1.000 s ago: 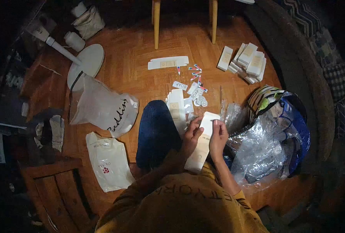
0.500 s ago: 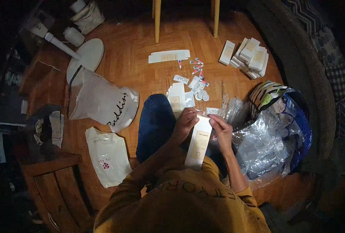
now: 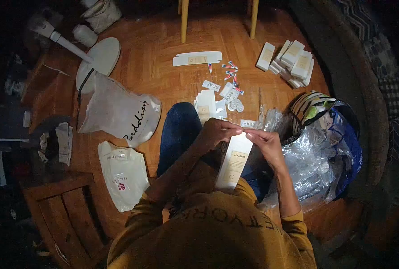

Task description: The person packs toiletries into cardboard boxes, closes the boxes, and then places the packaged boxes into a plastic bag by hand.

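Observation:
A slim white carton (image 3: 235, 163) printed "GUEST KIT" stands on end close to my body, leaning a little. At its top end my left hand (image 3: 215, 134) is closed, thumb and finger pinching the edge. My right hand (image 3: 267, 144) is closed at the same end, its fingertips almost meeting the left ones. The fingers cover part of that end, so I cannot tell how its flap lies. Just beyond are flattened white cartons (image 3: 204, 101), a soap packet (image 3: 248, 123), more soap packets (image 3: 211, 85), round white packets (image 3: 236, 106) and small toothpaste tubes (image 3: 229, 71).
Another flat carton (image 3: 197, 58) lies farther off. Finished-looking cartons (image 3: 296, 60) are piled at the back right. Right of me is an open bag (image 3: 313, 105) with clear plastic wrapping (image 3: 307, 163). To the left are a "Bedding" bag (image 3: 118, 110), a white bag (image 3: 123, 179) and a round stand base (image 3: 105, 58).
Both hands have drawn together at the carton's top end, the right moving slightly outward at the wrist. The carton has shifted a little right. The view has tilted slightly.

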Motion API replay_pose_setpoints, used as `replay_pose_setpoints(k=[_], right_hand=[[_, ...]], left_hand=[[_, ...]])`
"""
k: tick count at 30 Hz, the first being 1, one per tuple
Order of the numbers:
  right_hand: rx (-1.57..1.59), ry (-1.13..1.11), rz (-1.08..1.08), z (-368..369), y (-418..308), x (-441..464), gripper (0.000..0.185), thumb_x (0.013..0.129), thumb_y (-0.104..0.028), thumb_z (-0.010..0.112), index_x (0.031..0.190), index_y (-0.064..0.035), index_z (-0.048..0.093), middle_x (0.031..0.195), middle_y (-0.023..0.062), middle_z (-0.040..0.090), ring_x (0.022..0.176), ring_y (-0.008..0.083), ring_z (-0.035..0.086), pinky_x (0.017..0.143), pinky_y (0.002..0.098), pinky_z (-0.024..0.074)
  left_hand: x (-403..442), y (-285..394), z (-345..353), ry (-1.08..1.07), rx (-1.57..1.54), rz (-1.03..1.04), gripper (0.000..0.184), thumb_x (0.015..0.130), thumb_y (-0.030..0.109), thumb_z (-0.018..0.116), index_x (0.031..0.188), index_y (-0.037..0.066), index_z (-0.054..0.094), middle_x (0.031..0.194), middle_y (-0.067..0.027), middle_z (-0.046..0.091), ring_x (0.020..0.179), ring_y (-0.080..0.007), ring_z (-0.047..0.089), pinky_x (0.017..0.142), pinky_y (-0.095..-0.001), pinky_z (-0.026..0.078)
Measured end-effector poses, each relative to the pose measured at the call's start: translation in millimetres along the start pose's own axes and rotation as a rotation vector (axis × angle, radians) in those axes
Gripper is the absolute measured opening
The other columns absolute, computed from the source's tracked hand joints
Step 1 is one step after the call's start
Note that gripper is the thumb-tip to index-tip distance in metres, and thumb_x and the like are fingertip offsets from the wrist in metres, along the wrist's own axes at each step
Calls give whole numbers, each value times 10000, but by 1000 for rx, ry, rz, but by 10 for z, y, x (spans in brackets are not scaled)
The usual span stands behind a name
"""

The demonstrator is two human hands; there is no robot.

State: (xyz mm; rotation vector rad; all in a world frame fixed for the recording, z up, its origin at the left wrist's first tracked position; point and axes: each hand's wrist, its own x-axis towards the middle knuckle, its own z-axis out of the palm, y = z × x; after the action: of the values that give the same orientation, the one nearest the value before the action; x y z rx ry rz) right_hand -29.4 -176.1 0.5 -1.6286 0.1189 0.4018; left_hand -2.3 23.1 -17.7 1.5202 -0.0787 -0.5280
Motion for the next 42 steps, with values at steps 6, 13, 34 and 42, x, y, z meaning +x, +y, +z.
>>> replay_pose_setpoints(k=[6, 13, 34, 42], right_hand=[[-56, -52, 27, -10, -46, 72, 236, 819, -150, 637, 974, 28, 641, 812, 28, 638, 715, 58, 531, 652, 206, 440], [-335, -176, -138, -37, -135, 1, 300, 840, -169, 610, 1079, 11, 598, 869, 38, 634, 734, 56, 526, 652, 212, 442], [142, -148, 164, -134, 26, 86, 260, 860, -170, 571, 1040, 12, 616, 865, 53, 645, 731, 88, 592, 663, 203, 483], [57, -149, 127, -111, -65, 56, 244, 873, -185, 550, 1005, 4, 634, 849, 9, 641, 718, 49, 563, 616, 183, 444]], left_hand=[[142, 44, -100, -119, 83, -160, 344, 756, 289, 683, 894, -25, 654, 760, -104, 653, 671, -154, 637, 588, -239, 529], [145, 36, -42, -41, 95, -162, 354, 756, 310, 687, 836, -34, 656, 673, -114, 638, 591, -136, 623, 530, -236, 521], [30, -28, 166, 88, 193, 26, 271, 757, 267, 694, 783, -2, 666, 648, -58, 632, 560, -81, 558, 524, -218, 453], [95, 148, 83, 51, 232, -20, 254, 758, 235, 686, 712, -13, 655, 566, -82, 600, 496, -92, 542, 462, -256, 418]])
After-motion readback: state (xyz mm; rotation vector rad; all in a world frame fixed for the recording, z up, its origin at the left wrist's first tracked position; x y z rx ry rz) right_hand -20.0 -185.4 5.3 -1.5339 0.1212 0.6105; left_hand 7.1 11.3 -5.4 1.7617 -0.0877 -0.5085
